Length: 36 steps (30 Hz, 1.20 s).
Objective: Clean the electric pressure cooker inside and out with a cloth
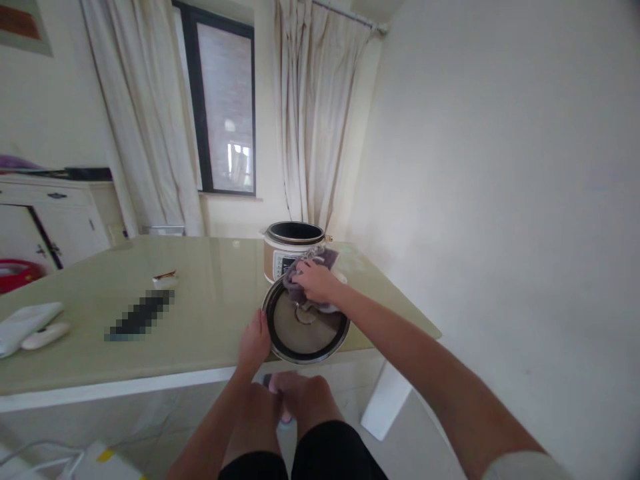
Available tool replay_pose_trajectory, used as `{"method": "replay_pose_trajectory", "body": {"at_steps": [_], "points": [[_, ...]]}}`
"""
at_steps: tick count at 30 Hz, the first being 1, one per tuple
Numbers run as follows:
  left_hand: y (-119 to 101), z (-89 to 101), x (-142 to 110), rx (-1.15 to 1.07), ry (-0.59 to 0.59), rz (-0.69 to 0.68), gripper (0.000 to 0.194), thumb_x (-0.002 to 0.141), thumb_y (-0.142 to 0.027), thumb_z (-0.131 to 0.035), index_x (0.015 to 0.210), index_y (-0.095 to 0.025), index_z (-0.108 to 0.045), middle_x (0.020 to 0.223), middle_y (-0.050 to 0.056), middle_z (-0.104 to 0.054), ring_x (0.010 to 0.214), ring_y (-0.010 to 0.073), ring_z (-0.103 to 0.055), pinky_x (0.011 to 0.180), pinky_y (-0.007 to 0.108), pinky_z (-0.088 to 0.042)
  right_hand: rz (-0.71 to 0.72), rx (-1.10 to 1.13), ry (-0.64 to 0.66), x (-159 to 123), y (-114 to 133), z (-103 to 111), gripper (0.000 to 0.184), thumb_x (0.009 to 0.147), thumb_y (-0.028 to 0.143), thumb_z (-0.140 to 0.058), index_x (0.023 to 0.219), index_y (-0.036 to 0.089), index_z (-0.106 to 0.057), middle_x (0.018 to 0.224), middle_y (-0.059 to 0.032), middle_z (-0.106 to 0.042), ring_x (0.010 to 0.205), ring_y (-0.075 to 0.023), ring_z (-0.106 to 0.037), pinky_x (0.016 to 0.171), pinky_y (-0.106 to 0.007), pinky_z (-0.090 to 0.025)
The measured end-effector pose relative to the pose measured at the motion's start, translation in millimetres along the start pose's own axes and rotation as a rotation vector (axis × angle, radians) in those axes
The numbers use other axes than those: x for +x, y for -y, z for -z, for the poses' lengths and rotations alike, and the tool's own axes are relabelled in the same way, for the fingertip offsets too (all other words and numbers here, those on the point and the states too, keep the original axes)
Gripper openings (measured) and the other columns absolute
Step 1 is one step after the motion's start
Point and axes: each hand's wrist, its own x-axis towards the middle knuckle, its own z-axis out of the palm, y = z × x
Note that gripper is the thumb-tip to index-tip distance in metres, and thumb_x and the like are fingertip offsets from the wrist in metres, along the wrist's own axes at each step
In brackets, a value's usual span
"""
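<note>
My left hand [255,339] grips the left rim of a round pot lid [304,327], its inner side with a dark sealing ring turned up toward me. The lid is tilted at the table's front edge. In my right hand [316,280] is a bunched purple-grey cloth [295,288], pressed on the upper part of the lid. Just behind the lid stands an electric pressure cooker [273,259], uncovered, with a dark inside and a control panel partly hidden by the cloth.
The pale green table [215,293] carries a blurred dark object [140,317], a small white box [165,281] and white items [30,327] at left. A wall [500,200] borders the right side. Curtains and a window are behind. My knees are below the table edge.
</note>
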Motion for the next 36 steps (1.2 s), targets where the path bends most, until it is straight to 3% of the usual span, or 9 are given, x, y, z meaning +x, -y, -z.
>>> {"method": "replay_pose_trajectory", "body": {"at_steps": [4,7,11,15,17,20,25,31,36], "points": [[0,2.4,1,0.018,-0.016,-0.006,0.052,0.109,-0.037,-0.02,0.125,-0.015,-0.064,0.122,0.019,-0.075,0.114,0.0323,-0.073,0.095,0.043,-0.055,-0.126,0.274,-0.066,18,35,-47,0.046,0.086,0.028,-0.072,0.132,0.026,-0.067,0.135,-0.0138,-0.054,0.125,-0.0334,-0.052,0.096,-0.045,-0.055],[0,5.1,1,0.027,-0.015,-0.016,0.049,0.108,-0.036,-0.022,0.121,-0.016,-0.065,0.118,0.018,-0.077,0.112,0.0316,-0.073,0.093,0.041,-0.055,-0.022,0.395,-0.032,12,50,-65,0.048,0.088,0.03,-0.07,0.135,0.024,-0.066,0.129,-0.013,-0.057,0.119,-0.0304,-0.056,0.1,-0.045,-0.052],[-3,7.3,-3,0.03,0.0,-0.02,0.05,0.109,-0.036,-0.018,0.119,-0.016,-0.063,0.118,0.018,-0.076,0.112,0.0313,-0.072,0.093,0.04,-0.054,0.204,0.439,0.098,-17,54,-58,0.045,0.085,0.027,-0.073,0.13,0.022,-0.071,0.12,-0.0096,-0.063,0.113,-0.0276,-0.059,0.102,-0.04,-0.051],[-8,7.5,-6,0.037,0.011,-0.012,0.05,0.109,-0.039,-0.018,0.118,-0.018,-0.062,0.113,0.017,-0.076,0.107,0.0317,-0.074,0.087,0.04,-0.054,0.346,0.421,0.218,-44,37,-40,0.036,0.079,0.016,-0.077,0.113,0.026,-0.078,0.119,-0.005,-0.068,0.114,-0.0256,-0.061,0.105,-0.034,-0.048],[-10,7.1,-7,0.037,0.015,-0.015,0.05,0.109,-0.04,-0.018,0.119,-0.018,-0.062,0.111,0.016,-0.076,0.105,0.0318,-0.074,0.086,0.041,-0.054,0.33,0.375,0.233,-49,23,-33,0.038,0.076,0.011,-0.077,0.111,0.028,-0.079,0.123,-0.0038,-0.068,0.114,-0.0249,-0.061,0.104,-0.033,-0.048],[-10,6.1,-5,0.036,0.014,-0.023,0.05,0.11,-0.039,-0.018,0.119,-0.017,-0.062,0.114,0.017,-0.076,0.106,0.0324,-0.074,0.086,0.041,-0.054,0.113,0.252,0.123,-43,8,-32,0.042,0.079,0.013,-0.073,0.118,0.027,-0.076,0.132,-0.0076,-0.064,0.119,-0.029,-0.058,0.103,-0.04,-0.048],[-4,4.5,0,0.056,0.011,-0.019,0.051,0.11,-0.037,-0.019,0.122,-0.014,-0.063,0.118,0.02,-0.075,0.108,0.0321,-0.074,0.087,0.04,-0.055,-0.104,0.254,-0.022,-8,30,-49,0.044,0.092,0.038,-0.067,0.134,0.023,-0.068,0.128,-0.0162,-0.063,0.118,-0.0334,-0.057,0.102,-0.048,-0.048],[1,5.2,2,0.07,0.003,-0.012,0.046,0.109,-0.035,-0.024,0.123,-0.014,-0.063,0.117,0.02,-0.076,0.108,0.0315,-0.074,0.089,0.04,-0.055,-0.007,0.299,0.012,-4,68,-59,0.049,0.087,0.049,-0.07,0.129,0.024,-0.069,0.12,-0.0141,-0.067,0.11,-0.0308,-0.064,0.093,-0.043,-0.053],[-1,2.9,0,0.044,-0.01,0.007,0.049,0.109,-0.039,-0.021,0.124,-0.016,-0.063,0.118,0.019,-0.076,0.109,0.0323,-0.074,0.09,0.042,-0.055,0.161,0.379,0.258,-35,45,-39,0.057,0.084,0.056,-0.075,0.131,0.024,-0.07,0.118,-0.0101,-0.074,0.108,-0.0291,-0.07,0.088,-0.036,-0.053]]}}
